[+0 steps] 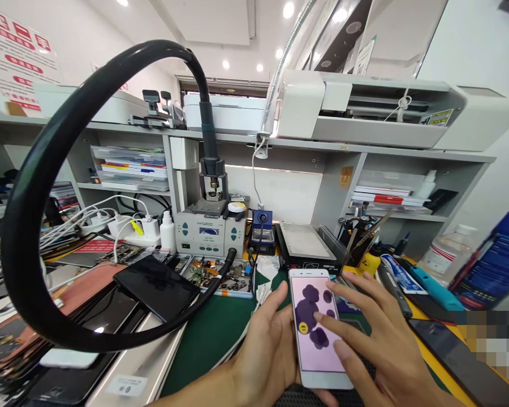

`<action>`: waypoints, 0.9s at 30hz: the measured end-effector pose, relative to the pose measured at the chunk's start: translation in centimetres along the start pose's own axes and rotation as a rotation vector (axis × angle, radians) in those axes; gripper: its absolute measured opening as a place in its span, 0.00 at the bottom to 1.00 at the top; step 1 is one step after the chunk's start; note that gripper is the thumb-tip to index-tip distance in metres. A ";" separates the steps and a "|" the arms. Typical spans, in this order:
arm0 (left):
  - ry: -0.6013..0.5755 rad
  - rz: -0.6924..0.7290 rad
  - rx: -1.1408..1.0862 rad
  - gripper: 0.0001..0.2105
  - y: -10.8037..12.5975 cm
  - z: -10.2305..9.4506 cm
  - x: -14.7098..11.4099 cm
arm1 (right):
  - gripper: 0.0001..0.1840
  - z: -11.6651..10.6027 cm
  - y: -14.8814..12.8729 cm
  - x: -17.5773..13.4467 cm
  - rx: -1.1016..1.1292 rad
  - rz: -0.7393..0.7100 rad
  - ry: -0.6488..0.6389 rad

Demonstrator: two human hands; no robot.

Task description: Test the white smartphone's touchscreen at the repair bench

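Observation:
A white smartphone stands tilted toward me above the bench mat. Its lit screen is pink with dark purple blotches and a small yellow round icon. My left hand is closed around the phone from the left and behind, with the thumb along its left edge. Over the right side of the screen, my right hand has its fingers spread. One fingertip is at the middle of the screen, and the thumb is near the lower right edge; whether they press cannot be told.
A thick black hose loops across the left, near a soldering station. Stacked phones and tablets lie left. A heating plate stands behind the phone. Tools, a blue tube and a clear bottle are right.

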State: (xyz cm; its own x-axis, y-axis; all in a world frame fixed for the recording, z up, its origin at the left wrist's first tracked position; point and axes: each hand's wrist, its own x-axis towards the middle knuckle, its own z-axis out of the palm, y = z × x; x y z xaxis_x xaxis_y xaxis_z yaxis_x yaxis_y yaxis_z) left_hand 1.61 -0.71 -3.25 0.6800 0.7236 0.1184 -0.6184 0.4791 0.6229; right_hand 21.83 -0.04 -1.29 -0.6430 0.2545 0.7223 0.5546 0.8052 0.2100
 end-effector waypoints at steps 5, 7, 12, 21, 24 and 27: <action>0.008 -0.007 0.018 0.35 0.1 0.1 -0.1 | 0.25 0.2 0.0 0.1 -0.040 0.057 -0.054; 0.023 -0.008 0.025 0.35 0.0 0.3 -0.3 | 0.26 0.3 -0.6 0.4 -0.037 0.016 -0.089; 0.105 0.016 0.023 0.33 0.0 0.7 -0.5 | 0.20 0.1 -1.5 0.7 0.013 -0.097 -0.100; 0.043 -0.006 0.033 0.35 0.1 0.3 -0.3 | 0.21 0.2 0.9 0.0 -0.008 0.055 -0.015; 0.056 -0.002 0.042 0.34 0.0 0.4 -0.3 | 0.25 0.5 0.7 0.4 -0.049 0.107 -0.072; 0.050 -0.009 0.039 0.33 -0.1 0.4 -0.4 | 0.28 0.8 -0.3 0.7 -0.049 0.101 -0.144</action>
State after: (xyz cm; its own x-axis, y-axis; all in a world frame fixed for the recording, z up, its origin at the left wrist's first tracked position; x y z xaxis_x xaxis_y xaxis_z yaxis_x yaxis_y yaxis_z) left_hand 1.55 -1.22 -3.07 0.6639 0.7441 0.0744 -0.5963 0.4667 0.6532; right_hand 20.82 0.27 -1.36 -0.6501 0.4094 0.6401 0.6429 0.7455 0.1761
